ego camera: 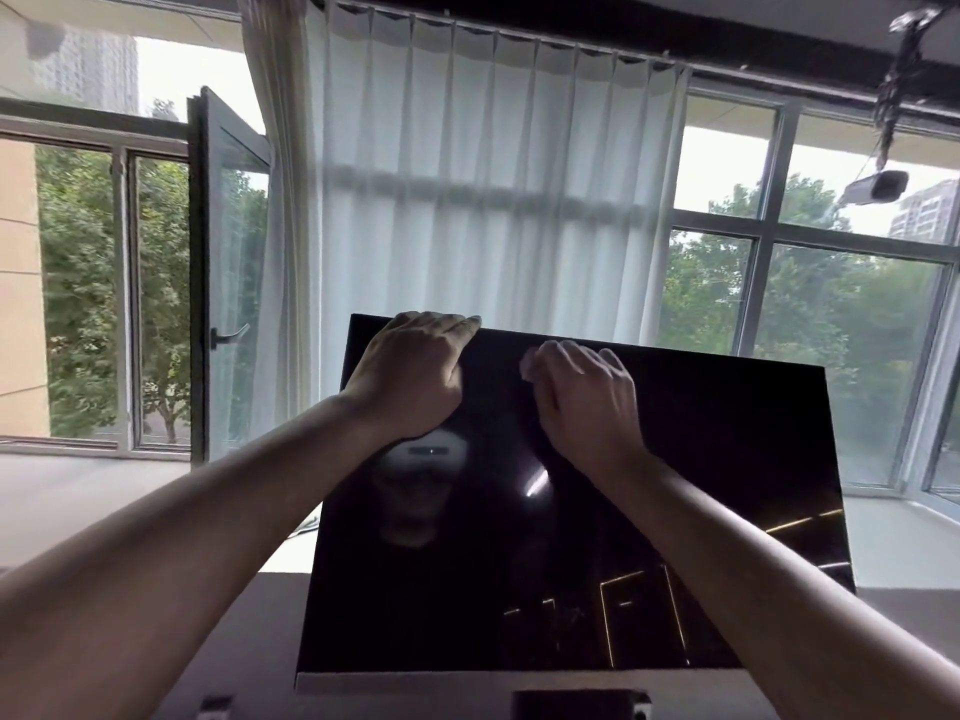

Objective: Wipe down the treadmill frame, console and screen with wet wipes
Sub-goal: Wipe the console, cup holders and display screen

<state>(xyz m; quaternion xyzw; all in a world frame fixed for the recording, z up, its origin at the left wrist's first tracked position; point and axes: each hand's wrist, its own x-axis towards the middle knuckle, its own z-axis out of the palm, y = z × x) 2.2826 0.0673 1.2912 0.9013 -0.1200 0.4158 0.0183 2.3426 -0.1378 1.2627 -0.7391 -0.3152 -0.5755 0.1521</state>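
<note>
Nearest, along the bottom edge, a strip of the grey console [395, 691] shows, with a dark slot [576, 705] set into it right of centre. Two bare forearms come in from the bottom corners and cross in front of the lower corners of the screen [701, 475], hiding parts of it.

The screen is a large, glossy black panel that rises from the console and leans back. It is switched off and mirrors thin streaks of light on its lower right.

The left hand [410, 376] sits at the screen's upper left, its fingers [457, 324] curled over the top edge and gripping it, with the wrist against the glass. The right hand [589, 394] is just to its right, below the top edge. Its fingers are bent inward toward the glass, but the hand is blurred, so it cannot be told whether it pinches a wipe or holds nothing.

Behind the screen hangs a pleated white curtain [467, 200] that covers the middle of the window wall. To the left a window sash [228, 272] stands open into the room. Green trees [831, 314] fill the panes on both sides. Far up on the right, a projector [878, 187] hangs from the ceiling.
</note>
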